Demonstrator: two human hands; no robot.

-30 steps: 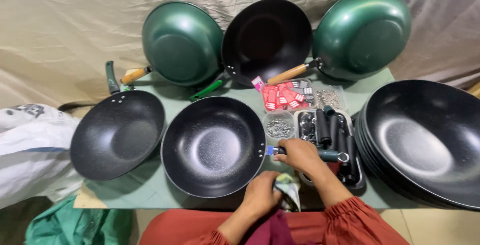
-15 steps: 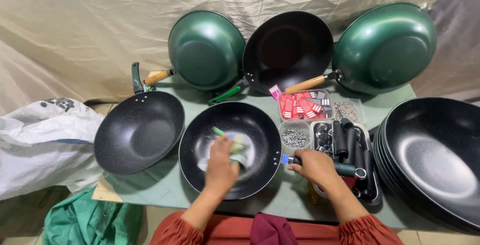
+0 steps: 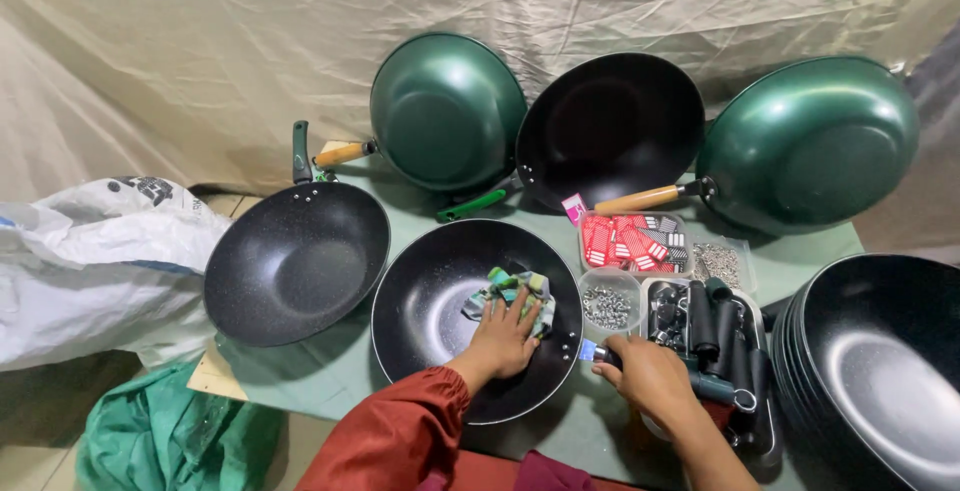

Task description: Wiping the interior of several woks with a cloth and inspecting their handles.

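Note:
A black wok [image 3: 430,296] lies on the green table [image 3: 330,371] right in front of me. My left hand [image 3: 503,336] presses a green patterned cloth [image 3: 512,291] against the inside of the wok, on its right side. My right hand [image 3: 648,379] grips the wok's dark handle [image 3: 722,389] at the right rim, over a tray of black handles.
A speckled black wok [image 3: 295,261] sits to the left. Two green woks [image 3: 445,111] [image 3: 810,141] and a black one [image 3: 610,129] lean on the cloth backdrop. A stack of black woks [image 3: 880,371] stands right. Small trays of screws [image 3: 607,303] and red tags [image 3: 632,243], white sack [image 3: 90,271].
My left hand brought the cloth up from the table edge into the wok, then moved it from the middle to the right side. The view has shifted slightly.

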